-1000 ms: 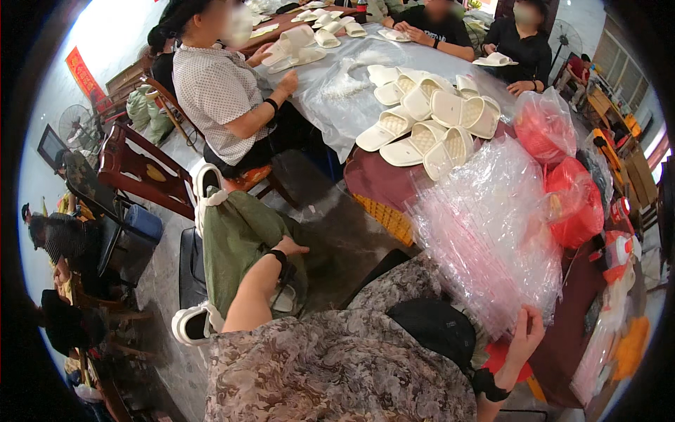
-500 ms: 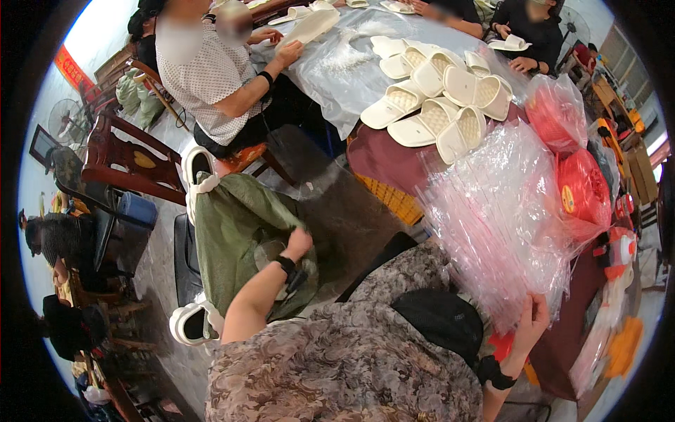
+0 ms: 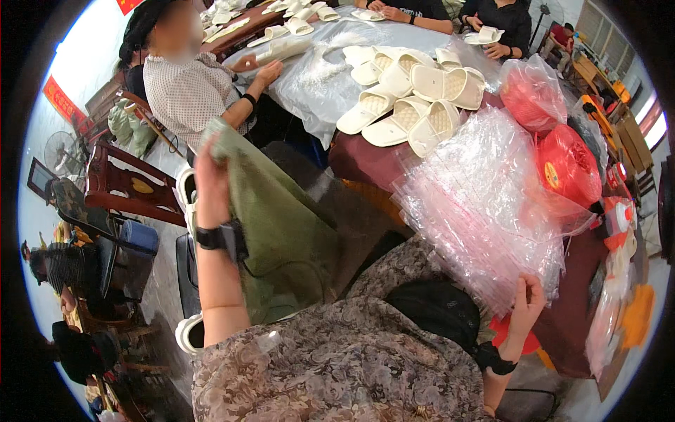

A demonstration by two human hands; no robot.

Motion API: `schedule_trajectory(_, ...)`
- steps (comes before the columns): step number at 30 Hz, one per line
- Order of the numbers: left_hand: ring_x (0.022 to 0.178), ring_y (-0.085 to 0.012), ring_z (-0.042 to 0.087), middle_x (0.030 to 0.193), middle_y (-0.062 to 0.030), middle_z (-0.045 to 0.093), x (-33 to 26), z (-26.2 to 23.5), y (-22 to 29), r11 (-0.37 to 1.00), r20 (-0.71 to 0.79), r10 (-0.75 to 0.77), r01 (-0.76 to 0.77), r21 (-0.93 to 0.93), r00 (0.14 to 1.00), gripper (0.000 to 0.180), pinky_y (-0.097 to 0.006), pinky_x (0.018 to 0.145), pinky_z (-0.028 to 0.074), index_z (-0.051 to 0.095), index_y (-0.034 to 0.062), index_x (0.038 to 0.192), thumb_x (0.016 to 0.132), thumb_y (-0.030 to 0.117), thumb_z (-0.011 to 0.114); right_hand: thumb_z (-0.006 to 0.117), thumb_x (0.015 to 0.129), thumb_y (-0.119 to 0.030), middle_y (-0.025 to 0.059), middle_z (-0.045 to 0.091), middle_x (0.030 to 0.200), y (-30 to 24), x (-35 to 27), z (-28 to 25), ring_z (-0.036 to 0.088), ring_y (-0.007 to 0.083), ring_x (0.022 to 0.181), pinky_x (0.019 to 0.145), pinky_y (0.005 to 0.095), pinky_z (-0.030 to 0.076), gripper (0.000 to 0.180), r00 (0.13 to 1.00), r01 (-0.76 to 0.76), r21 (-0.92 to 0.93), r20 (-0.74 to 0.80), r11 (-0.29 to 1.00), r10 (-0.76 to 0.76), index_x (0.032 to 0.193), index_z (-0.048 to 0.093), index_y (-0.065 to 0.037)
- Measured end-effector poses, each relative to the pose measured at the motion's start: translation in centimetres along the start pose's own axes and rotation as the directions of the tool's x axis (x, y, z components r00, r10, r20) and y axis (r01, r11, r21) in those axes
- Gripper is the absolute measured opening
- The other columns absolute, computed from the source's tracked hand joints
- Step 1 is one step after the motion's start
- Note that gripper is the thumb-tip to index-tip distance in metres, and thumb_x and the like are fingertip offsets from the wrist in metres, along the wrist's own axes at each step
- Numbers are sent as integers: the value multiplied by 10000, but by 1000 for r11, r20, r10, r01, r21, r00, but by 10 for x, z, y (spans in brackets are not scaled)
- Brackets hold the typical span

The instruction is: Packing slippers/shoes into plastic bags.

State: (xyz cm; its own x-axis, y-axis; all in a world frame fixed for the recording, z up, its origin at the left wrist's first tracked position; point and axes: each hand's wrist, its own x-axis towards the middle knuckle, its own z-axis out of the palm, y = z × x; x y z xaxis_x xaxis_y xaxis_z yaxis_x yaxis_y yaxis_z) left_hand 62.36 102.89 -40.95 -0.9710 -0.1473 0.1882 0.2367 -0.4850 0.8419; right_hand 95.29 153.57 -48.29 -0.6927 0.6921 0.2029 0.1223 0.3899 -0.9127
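My left hand (image 3: 212,179), blurred by motion, grips the raised edge of a green sack (image 3: 281,232). The sack hangs down in front of me, off a chair with white arms (image 3: 188,334). My right hand (image 3: 526,302) has its thumb and fingers pinched at the near edge of a stack of clear plastic bags (image 3: 485,204) with pinkish edges. The stack lies on a dark red tabletop (image 3: 358,158). Beyond the bags, several cream slippers (image 3: 408,126) with quilted insoles are heaped.
Red twine balls (image 3: 566,165) in plastic stand right of the bags, near a red-and-white bottle (image 3: 619,214). Clear sheeting (image 3: 309,84) covers the table's far part, where co-workers sit. One person in a dotted shirt (image 3: 186,98) sits ahead left. A carved wooden chair (image 3: 133,183) is at left.
My left hand has risen and moved left, lifting the sack's edge off the chair arms. My right hand has barely moved. The person in the dotted shirt has put down a white piece.
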Motion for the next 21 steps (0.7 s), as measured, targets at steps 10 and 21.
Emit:
schedule_trajectory(10,1116,-243,572,1337,-116,527,-100,29,-279,638,-184,-769,754,-156,613,450,-411,917,498,430,36,1390,1025,293,489,607,937,-91,-79,494,760,11,-4,-8,401,18,660,579,196,317,72,1000,4,53,-12,999,-3,917,643,-31)
schedule_trajectory(21,813,-328,669,857,-191,684,-88,48,-158,-293,-38,-784,-316,902,620,648,-417,755,526,687,-17,862,786,626,683,609,926,-58,-68,511,764,17,-12,-16,426,25,677,599,194,336,50,992,26,89,-127,996,-15,923,636,-16)
